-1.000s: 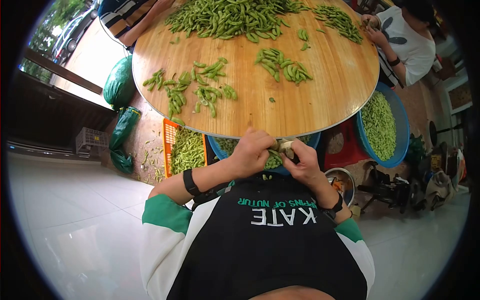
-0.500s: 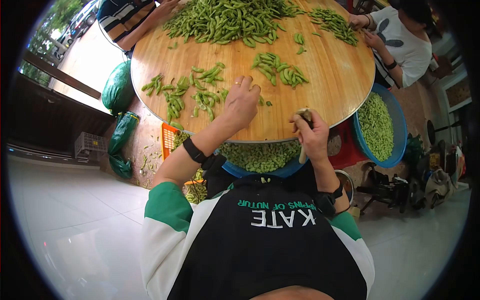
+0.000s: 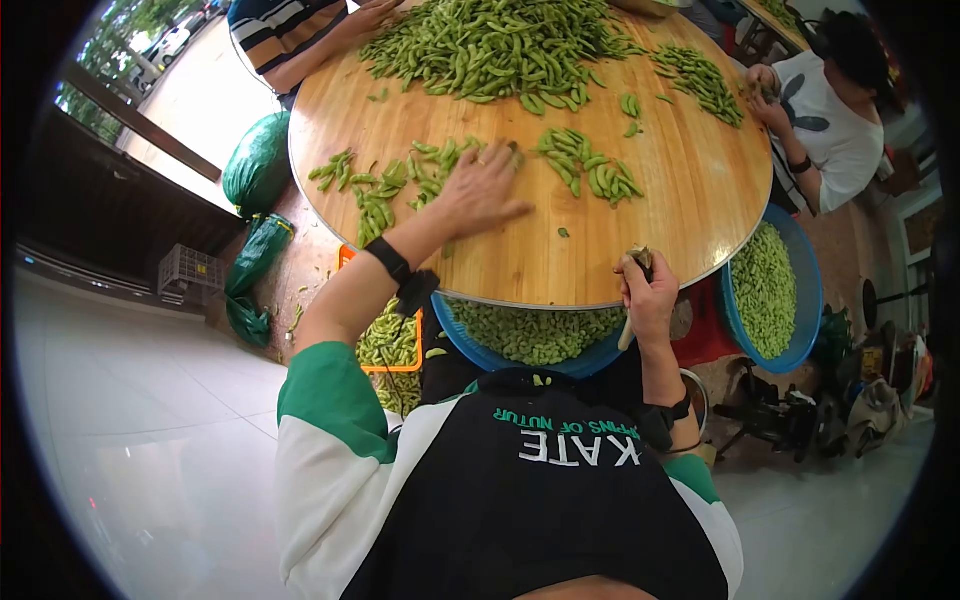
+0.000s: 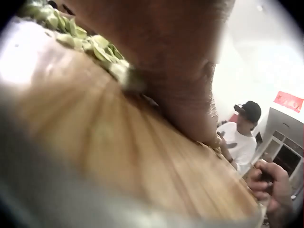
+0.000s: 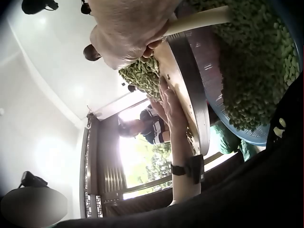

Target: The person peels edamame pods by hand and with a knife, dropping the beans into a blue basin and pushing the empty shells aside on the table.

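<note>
My left hand (image 3: 485,190) reaches out low over the round wooden table (image 3: 500,270), fingers spread, beside a loose group of green soybean pods (image 3: 377,215). In the left wrist view it is blurred and large, with pods (image 4: 102,50) just past it. My right hand (image 3: 652,298) is at the table's near edge and grips a pale-handled tool (image 3: 627,335). The tool's handle (image 5: 199,20) sticks out of the fist in the right wrist view. A brownish piece (image 3: 640,258) shows at the top of that fist; its kind cannot be told.
Under the near edge stands a blue basin (image 3: 450,325) of shelled beans, with an orange basket (image 3: 418,345) of pods on its left. Another blue basin (image 3: 812,320) is at right. A big pod heap (image 3: 500,50) lies at the far side, where two other people sit.
Both hands were together at the near edge over the basin. They parted: the left went forward and left over the table, the right moved right, keeping the pale-handled tool.
</note>
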### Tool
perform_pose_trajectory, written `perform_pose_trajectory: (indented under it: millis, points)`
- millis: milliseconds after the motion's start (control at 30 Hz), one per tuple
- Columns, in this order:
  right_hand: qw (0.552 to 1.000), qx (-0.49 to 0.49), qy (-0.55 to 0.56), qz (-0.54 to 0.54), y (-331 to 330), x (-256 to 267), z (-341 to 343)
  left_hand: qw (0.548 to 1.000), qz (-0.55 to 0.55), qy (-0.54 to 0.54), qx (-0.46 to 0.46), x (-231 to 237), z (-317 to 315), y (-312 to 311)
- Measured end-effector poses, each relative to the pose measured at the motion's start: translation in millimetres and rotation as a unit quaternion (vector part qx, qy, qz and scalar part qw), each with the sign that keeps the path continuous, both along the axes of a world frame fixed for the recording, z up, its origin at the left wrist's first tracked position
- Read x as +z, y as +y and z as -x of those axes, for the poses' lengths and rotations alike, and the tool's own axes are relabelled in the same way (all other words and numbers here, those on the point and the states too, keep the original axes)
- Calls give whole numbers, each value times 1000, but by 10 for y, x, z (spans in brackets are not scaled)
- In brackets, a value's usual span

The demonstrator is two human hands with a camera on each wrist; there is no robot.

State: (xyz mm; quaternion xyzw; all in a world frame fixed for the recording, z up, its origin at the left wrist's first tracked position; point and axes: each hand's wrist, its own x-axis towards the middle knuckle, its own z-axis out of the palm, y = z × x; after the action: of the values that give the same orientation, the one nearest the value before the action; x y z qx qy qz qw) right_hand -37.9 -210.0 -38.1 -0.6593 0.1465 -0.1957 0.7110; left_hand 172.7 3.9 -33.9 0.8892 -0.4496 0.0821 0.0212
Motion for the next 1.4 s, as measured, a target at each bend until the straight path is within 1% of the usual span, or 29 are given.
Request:
perform_pose_trajectory:
  millis: [33,100,133,233,267,333,400,467,533,567,600,633,700,733,767,833,867,933,967,1033,1067,1100,1133,1200,1233,1267,1300,1367,1400]
  points:
    - [1000,-7,-1,4,6,5,-16,1000,0,-2,5,27,-93,38]
    - [1000,12,17,0,-28,60,6,991,7,44,123,77,-232,140]
    - [999,24,36,-5,-39,79,11,991,7,41,127,49,-275,219]
    - [999,21,30,-8,-48,65,3,959,9,56,277,41,-301,471]
    - [999,23,34,-6,-46,69,-1,959,10,53,280,44,-269,575]
    - [999,18,28,-9,-29,72,-13,911,35,86,402,13,-177,813]
    - [1000,11,24,-14,-25,70,-14,875,35,85,476,8,-37,1111]
    - [999,18,30,-9,-33,62,2,836,76,64,539,-115,19,1525]
    - [999,11,26,-13,-22,66,-15,788,32,121,603,256,240,1734]
    - [1000,6,25,-16,-10,64,-16,788,29,120,604,171,280,1877]
    - [999,6,27,-18,-19,60,-15,804,34,-50,591,106,328,1964]
    - [999,14,33,-12,-43,56,-18,798,38,-220,560,51,326,2025]
    - [999,22,46,-5,-30,37,-10,869,55,-167,462,-39,320,1754]
    - [999,25,44,-7,-29,40,-13,922,154,-141,326,155,534,1389]
    - [999,25,40,-9,-42,49,-12,961,173,-43,211,-89,551,1248]
    - [999,15,35,-18,-51,61,-7,971,195,-135,27,163,860,744]
    - [999,16,29,-32,-55,57,-5,971,199,-133,18,111,854,731]
    - [999,7,21,-41,-73,35,3,957,289,0,1,-20,758,846]
    - [998,10,13,-56,-72,32,10,962,269,-41,20,-31,692,981]
    - [997,21,1,-79,-91,25,16,970,179,-94,136,-156,534,1311]
    - [997,16,-1,-81,-89,30,12,966,104,-107,210,-48,513,1414]
    - [997,22,-2,-69,-82,37,6,940,-15,-159,301,0,461,1483]
    - [998,27,-2,-58,-75,35,4,942,-17,-162,295,33,375,1496]
    - [998,23,-1,-52,-68,-2,3,919,-77,-229,311,121,201,1453]
    - [998,27,-5,-55,-69,-17,5,946,-26,-120,299,304,208,1167]
    - [998,30,-10,-55,-76,-23,7,972,102,-67,203,247,126,902]
    - [998,23,-9,-54,-77,-21,14,968,228,-9,102,176,65,605]
    - [996,25,-24,-87,-71,-3,21,951,278,126,-59,246,153,-160]
    - [996,20,-24,-84,-70,1,27,953,230,95,-174,174,152,-493]
